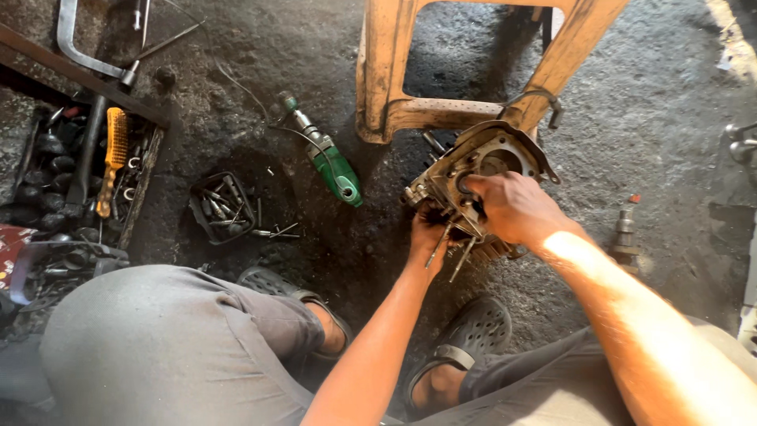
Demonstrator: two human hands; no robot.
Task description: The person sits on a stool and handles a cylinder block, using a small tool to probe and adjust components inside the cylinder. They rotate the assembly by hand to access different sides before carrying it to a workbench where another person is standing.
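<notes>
While the left hand (426, 234) cups the engine casing (481, 170) from below, the right hand (511, 207) clasps its face, ideally keeping those loose bolts (451, 251) steady.

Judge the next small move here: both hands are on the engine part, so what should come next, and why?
Probably keep the left hand steady under the engine part while the right hand works its fingers at the top face. The part is held off the floor, tilted, with long bolts hanging loose below, so easing the lower grip could let it tip or drop.
</notes>
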